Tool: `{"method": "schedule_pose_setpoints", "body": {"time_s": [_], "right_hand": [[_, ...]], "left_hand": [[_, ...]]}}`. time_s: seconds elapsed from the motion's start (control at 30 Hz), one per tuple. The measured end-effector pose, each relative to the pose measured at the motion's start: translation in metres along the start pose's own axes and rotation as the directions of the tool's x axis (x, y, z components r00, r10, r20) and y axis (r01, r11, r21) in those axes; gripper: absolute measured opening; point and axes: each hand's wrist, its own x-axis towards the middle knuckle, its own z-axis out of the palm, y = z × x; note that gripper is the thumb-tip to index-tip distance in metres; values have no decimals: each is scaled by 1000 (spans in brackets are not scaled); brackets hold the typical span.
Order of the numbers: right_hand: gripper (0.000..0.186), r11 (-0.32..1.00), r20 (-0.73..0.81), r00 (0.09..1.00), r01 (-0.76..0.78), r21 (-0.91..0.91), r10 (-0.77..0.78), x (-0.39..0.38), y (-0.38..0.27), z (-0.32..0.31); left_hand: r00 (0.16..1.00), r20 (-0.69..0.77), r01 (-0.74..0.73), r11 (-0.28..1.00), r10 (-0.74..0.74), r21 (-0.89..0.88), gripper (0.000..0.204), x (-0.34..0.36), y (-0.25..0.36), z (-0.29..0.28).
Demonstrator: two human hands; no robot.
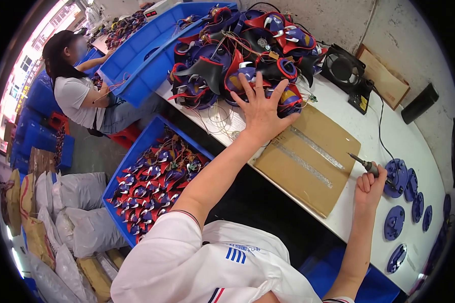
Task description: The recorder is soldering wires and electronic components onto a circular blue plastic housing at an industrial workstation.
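Observation:
My left hand (pixel 264 108) reaches out with its fingers spread over the front of a heaped pile of purple, red and black plastic parts (pixel 237 60) with loose thin wires. The fingertips lie at or just above the nearest parts; I cannot tell how firmly they touch. In my right hand (pixel 370 188) is a soldering iron (pixel 365 164), its thin tip pointing to the far left. Between the hands a flat brown cardboard sheet (pixel 308 151) with strips of clear tape lies on the white table (pixel 361 132).
Several round purple discs (pixel 394 222) lie at the right. A black fan (pixel 343 68) stands by the wall. At the left are a blue bin (pixel 159 123) of similar parts, another blue bin (pixel 151 55), stacked sacks (pixel 81 189) and a seated person (pixel 78 96).

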Motion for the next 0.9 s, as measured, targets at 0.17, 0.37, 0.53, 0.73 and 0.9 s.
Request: {"method": "schedule_pose_setpoints", "body": {"time_s": [0.17, 0.37, 0.53, 0.73, 0.9], "right_hand": [[16, 1000, 36, 999, -8, 14, 7, 8, -2, 2], [16, 998, 43, 998, -43, 47, 41, 1, -4, -5], [16, 999, 14, 999, -42, -3, 42, -5, 2, -2], [17, 1000, -113, 993, -21, 19, 23, 13, -2, -21], [15, 1000, 20, 1000, -21, -11, 21, 5, 2, 3]], "left_hand": [[983, -142, -130, 988, 118, -82, 99, -3, -10, -18], [938, -219, 267, 963, -270, -43, 123, -12, -51, -55], [842, -158, 536, 835, -516, 126, 137, 1, -103, -21], [902, -174, 406, 914, -396, 22, 131, 18, -103, -20], [923, -240, 272, 950, -302, -153, 115, -9, -98, -41]]}}
